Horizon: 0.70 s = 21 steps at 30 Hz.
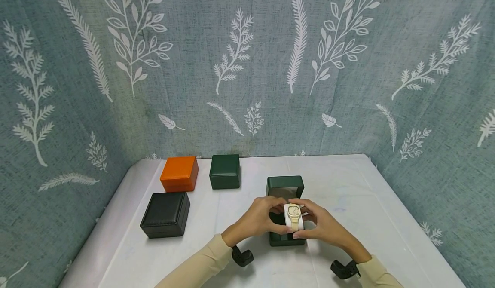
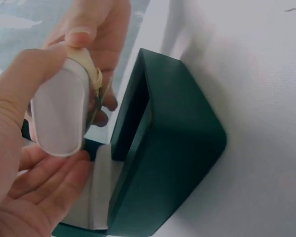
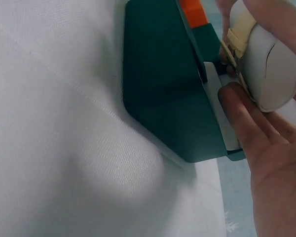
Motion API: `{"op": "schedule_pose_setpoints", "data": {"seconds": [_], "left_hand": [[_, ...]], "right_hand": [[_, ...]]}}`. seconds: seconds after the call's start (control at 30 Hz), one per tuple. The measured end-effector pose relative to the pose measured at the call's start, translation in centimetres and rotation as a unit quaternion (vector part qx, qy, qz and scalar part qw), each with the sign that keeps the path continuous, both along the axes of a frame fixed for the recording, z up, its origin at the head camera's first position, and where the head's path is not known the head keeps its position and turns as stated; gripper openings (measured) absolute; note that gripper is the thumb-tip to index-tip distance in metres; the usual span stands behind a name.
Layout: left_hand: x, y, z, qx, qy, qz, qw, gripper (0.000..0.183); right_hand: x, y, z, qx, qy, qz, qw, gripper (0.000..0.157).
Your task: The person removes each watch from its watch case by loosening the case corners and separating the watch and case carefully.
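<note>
A wristwatch [image 1: 294, 211] with a pale yellow strap and a squarish dial is wrapped round a white cushion [image 2: 59, 116]. My left hand [image 1: 259, 218] holds the cushion from the left, thumb at its near end and fingers along its side. From the right, my right hand [image 1: 324, 224] holds the same cushion between thumb and fingers. Both hands are over an open dark green box [image 1: 287, 243], whose hinged lid [image 1: 285, 180] stands up at the back. A white lining shows inside the box. In the right wrist view, the strap's buckle [image 3: 235, 52] hangs beneath the cushion.
At the back left of the white-covered table [image 1: 348, 180] stand a closed orange box [image 1: 179, 173] and a closed green box [image 1: 225, 171]. A closed black box [image 1: 165, 215] sits nearer, on the left. Leaf-patterned cloth [image 1: 267, 64] hangs behind and on both sides.
</note>
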<state>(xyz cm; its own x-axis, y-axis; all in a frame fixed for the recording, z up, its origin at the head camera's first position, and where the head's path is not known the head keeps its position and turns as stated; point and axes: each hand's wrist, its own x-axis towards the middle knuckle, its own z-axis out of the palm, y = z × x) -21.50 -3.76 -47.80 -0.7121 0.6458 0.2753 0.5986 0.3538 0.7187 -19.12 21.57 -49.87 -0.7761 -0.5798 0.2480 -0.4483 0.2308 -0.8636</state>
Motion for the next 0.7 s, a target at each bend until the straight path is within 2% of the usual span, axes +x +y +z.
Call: {"op": "schedule_pose_setpoints", "data": {"seconds": [0.27, 0.47, 0.7], "left_hand": [[-0.03, 0.02, -0.10, 0.027, -0.012, -0.003, 0.9996, 0.058], [0.06, -0.04, -0.34, 0.039, -0.015, -0.004, 0.9991, 0.057], [0.04, -0.12, -0.30, 0.042, -0.021, -0.007, 0.9989, 0.057]], "right_hand": [[0.17, -0.43, 0.00, -0.016, 0.007, -0.007, 1.000, 0.081], [-0.05, -0.52, -0.45, -0.019, 0.030, -0.005, 0.999, 0.076], [-0.14, -0.53, -0.41, -0.011, 0.028, -0.008, 1.000, 0.070]]}}
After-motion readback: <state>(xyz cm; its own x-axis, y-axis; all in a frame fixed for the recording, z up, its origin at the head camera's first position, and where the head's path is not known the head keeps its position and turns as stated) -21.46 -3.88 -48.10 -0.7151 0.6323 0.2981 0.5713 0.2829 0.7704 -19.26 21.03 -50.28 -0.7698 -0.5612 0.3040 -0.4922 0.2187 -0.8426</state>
